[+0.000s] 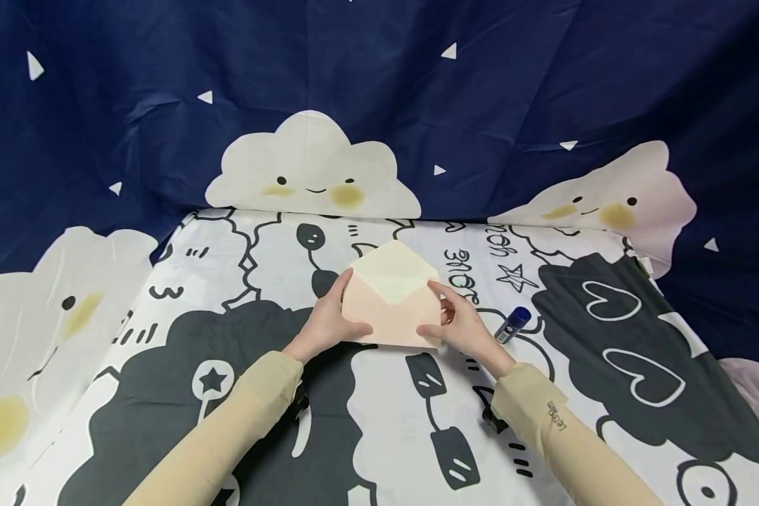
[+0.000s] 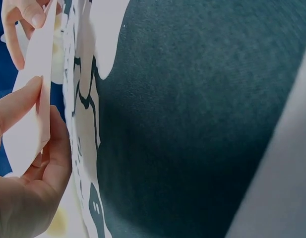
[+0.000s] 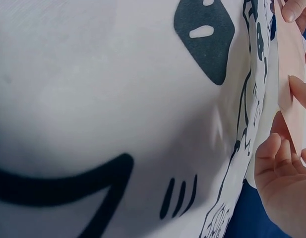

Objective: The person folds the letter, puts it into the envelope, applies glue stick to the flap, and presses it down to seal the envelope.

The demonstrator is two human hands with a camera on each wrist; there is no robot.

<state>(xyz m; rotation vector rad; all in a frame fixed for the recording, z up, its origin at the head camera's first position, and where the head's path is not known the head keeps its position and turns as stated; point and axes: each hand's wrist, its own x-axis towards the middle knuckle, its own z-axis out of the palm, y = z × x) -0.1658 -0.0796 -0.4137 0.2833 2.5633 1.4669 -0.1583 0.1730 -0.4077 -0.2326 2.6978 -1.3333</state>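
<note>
A pale pink envelope (image 1: 388, 320) with its cream flap (image 1: 395, 270) raised is held up over the patterned cloth, between both hands. My left hand (image 1: 329, 320) grips its left side, thumb on the near face and fingers behind. On the opposite side my right hand (image 1: 464, 325) pinches the edge, thumb low on the face and index finger near the upper corner. In the left wrist view the left hand (image 2: 36, 168) has its thumb on the paper and fingers curled beneath. The right wrist view shows the right hand (image 3: 286, 186) with fingers curled behind the envelope (image 3: 290, 59).
A blue glue stick (image 1: 514, 325) lies on the cloth just right of the right hand. The black-and-white cartoon cloth (image 1: 392, 414) covers the surface. Behind it hangs a dark blue curtain (image 1: 379, 70) with white clouds and triangles.
</note>
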